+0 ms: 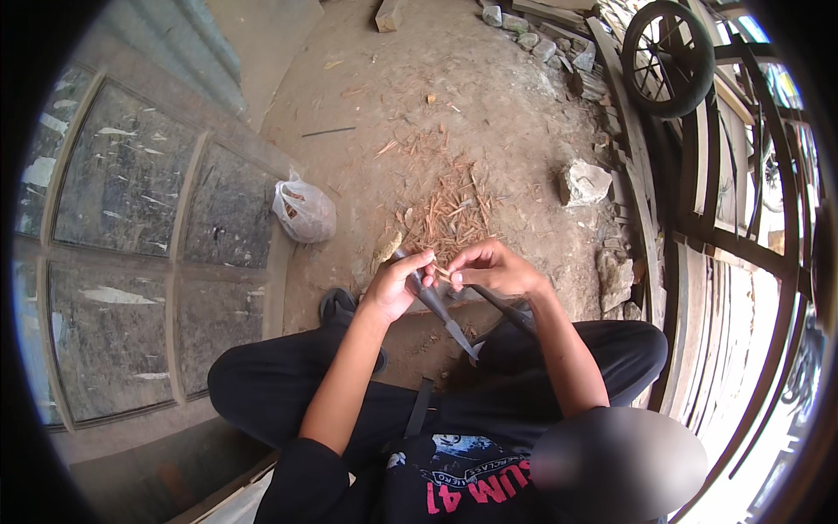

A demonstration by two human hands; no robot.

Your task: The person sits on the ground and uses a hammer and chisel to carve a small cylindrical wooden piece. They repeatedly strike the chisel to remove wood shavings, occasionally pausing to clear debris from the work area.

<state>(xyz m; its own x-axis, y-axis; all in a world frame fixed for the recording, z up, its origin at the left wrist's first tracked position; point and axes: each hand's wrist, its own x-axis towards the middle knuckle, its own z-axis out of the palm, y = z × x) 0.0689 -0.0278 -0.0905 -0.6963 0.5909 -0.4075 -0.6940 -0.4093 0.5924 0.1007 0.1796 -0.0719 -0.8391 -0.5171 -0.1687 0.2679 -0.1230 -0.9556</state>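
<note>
Sitting low over a packed dirt floor, a person in black trousers works with both hands just above the knees. To the person's left stands a large glazed window frame, its dusty panes set in pale wooden bars, leaning along the edge of the ground. On the right rises a stack of wooden frames and slats, with a spoked black wheel resting at its top end. A pale rough stone lies on the dirt near the slats, and a knotted white plastic bag sits just beside the window frame's corner. Between them, directly ahead of the hands, spreads a heap of reddish wood shavings.

The left hand has its fingers closed around the handle of a knife, whose grey blade runs down and to the right, its tip pointing back toward the person's lap. The right hand pinches a thin wooden sliver between thumb and curled fingers, holding it against the knife close to the left hand's thumb. The two hands nearly touch, the sliver bridging the small gap between them, above the near edge of the shavings. A dark sandal shows on the ground under the left wrist.
</note>
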